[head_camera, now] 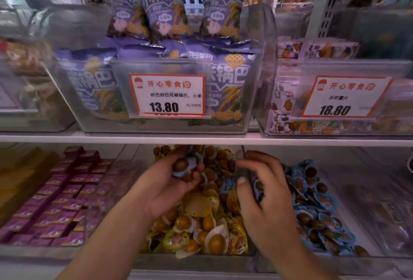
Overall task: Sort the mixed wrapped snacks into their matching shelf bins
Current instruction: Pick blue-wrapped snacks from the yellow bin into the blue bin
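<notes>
Two clear bins sit side by side on the lower shelf. The middle bin (194, 257) holds several yellow-wrapped round snacks (199, 207), with some blue-wrapped ones mixed in near its back. The right bin (366, 255) holds blue-wrapped round snacks (321, 217). My left hand (165, 183) hovers over the middle bin, palm up, shut on a few blue-wrapped snacks (182, 165). My right hand (266, 188) reaches over the divider between the two bins, fingers curled down among the snacks; whether it grips one is hidden.
A bin of purple wrapped squares (55, 194) lies at lower left. On the upper shelf stand a bin of purple snack bags (165, 22) with a 13.80 price tag (166, 95) and a right bin with an 18.80 tag (342, 97). The white shelf edge (201, 139) overhangs the lower bins.
</notes>
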Motion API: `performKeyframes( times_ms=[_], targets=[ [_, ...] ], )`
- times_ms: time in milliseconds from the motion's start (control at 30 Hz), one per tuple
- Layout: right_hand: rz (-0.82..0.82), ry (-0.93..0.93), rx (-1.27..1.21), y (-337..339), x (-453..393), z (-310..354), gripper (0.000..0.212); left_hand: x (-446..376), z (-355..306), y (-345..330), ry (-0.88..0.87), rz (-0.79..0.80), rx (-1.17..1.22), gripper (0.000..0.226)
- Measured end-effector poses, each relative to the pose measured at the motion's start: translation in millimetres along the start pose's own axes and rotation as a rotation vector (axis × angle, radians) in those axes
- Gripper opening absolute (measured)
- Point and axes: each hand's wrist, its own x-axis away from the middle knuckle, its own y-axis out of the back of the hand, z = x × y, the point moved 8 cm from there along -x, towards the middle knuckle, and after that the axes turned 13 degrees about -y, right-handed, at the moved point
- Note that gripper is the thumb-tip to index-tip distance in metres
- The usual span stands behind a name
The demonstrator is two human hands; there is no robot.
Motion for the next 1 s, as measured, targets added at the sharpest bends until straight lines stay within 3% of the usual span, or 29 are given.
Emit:
performKeyframes(
  times_ms=[100, 233, 300, 367, 467, 633, 733, 833, 1000],
  targets=[
    [0.097, -0.175, -0.260, -25, 6, 12, 0.025, 25, 3, 2, 0.054, 0.053, 0.021, 0.027],
    [0.240, -0.831, -0.753, -79, 26, -8, 0.018, 43, 3, 11, 0.007, 0.024, 0.031, 0.034],
    [0.379, -1.110, -0.990, -108, 44, -6, 0.035, 44, 0, 18, -0.137, -0.051, -0.057, 0.034],
    [0.445, -1.227, -1.177, -124, 54, 4, 0.045, 47, -8, 28, -0.370, -0.163, -0.298, 0.023],
    [0.382, -1.229, -1.312, -130, 51, 7, 0.048, 57, -21, 19, -0.659, -0.125, -0.607, 0.009],
    [0.373, -1.175, -1.330, -127, 39, 6, 0.053, 55, -28, 10, -0.718, 0.036, -0.626, 0.026],
    [0.433, -1.135, -1.330, -125, 38, 8, 0.048, 60, -31, 3, -0.819, 0.107, -0.975, 0.043],
    [0.468, -1.067, -1.209, -115, 36, 6, 0.040, 73, -29, -15, -1.001, 0.203, -1.373, 0.042],
    [0.443, -0.905, -0.925, -66, 25, -12, 0.018, 80, 0, -44, -0.966, 0.486, -1.479, 0.073]
  ],
)
